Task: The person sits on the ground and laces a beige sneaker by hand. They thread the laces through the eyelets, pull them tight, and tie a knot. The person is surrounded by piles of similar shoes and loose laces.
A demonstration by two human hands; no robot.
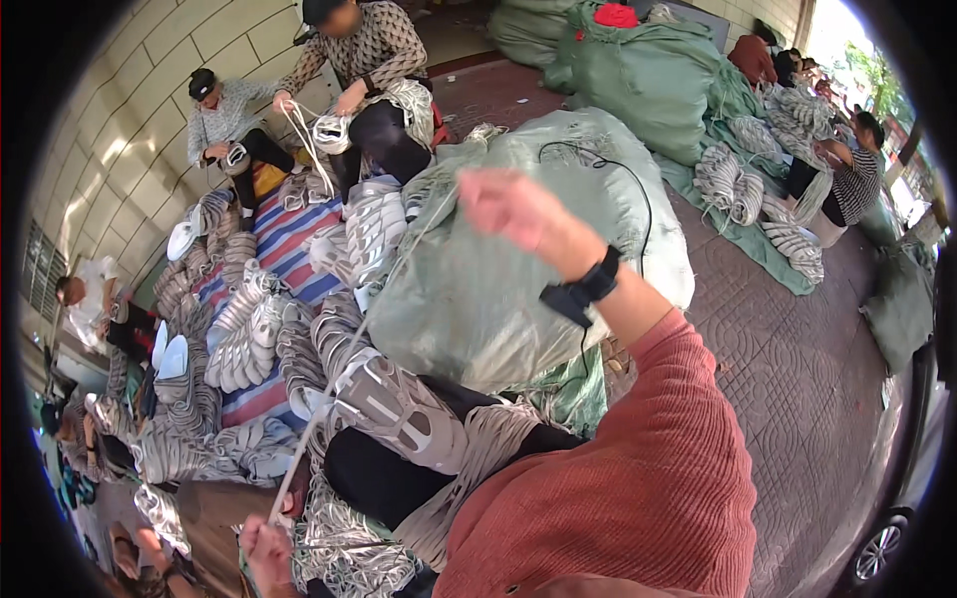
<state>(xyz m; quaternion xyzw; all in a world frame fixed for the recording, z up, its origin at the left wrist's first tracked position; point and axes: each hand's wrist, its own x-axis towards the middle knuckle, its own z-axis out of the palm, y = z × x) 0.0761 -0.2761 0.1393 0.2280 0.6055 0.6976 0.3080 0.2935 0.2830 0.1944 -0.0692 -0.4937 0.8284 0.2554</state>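
Note:
A pale shoelace [311, 429] is stretched in a long slanting line between my two hands. My right hand [510, 207], slightly blurred, is raised over the big sack with its fingers closed on the upper end. Low at the left, my left hand [267, 550] pinches the lower part. On my lap lies a grey-and-white shoe upper [401, 414], and the lace runs past its toe-side end; whether it threads an eyelet I cannot tell. A bundle of loose grey laces [469, 476] drapes across my thigh. More white laces [349, 543] are heaped beside my leg.
A large pale-green woven sack [478, 289] stands in front of me. Stacked shoe uppers [249, 334] cover a striped sheet [289, 234] at left. Several people sit around; one [374, 75] handles laces. Green sacks [638, 85] stand behind; a car wheel [881, 548] shows at lower right.

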